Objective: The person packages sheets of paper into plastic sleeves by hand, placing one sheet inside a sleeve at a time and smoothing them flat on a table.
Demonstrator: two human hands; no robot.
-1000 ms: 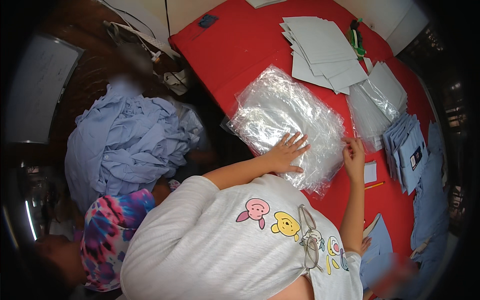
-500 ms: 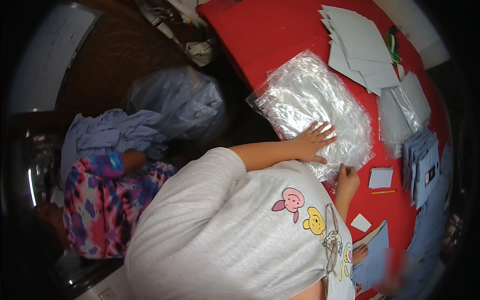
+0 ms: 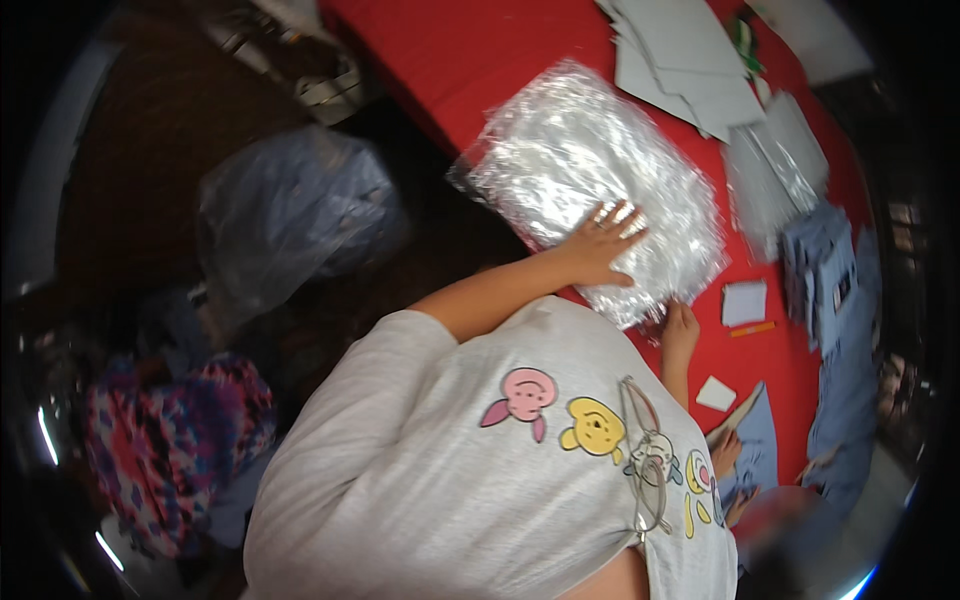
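the left hand (image 3: 603, 243) lies flat with its fingers spread on a stack of clear crinkled plastic bags (image 3: 590, 180), pressing on the near part of the pile. the stack rests on a red table (image 3: 480, 60), close to the table's near-left edge, and its corner juts slightly past that edge. the right hand (image 3: 680, 325) sits at the near-right corner of the same stack, touching its edge; its fingers curl there, but whether they pinch the plastic cannot be told. beyond the stack, a fan of grey card sheets (image 3: 690, 70) lies on the table, with a smaller pile of clear bags (image 3: 775, 170) to the right of it. blue folded garments (image 3: 825, 265) lie along the table's right side, and a small white slip (image 3: 745, 302) with an orange pencil (image 3: 752, 329) lies just beside the right hand. off the table to the left, a large clear sack of blue cloth (image 3: 285, 215) stands on the floor.
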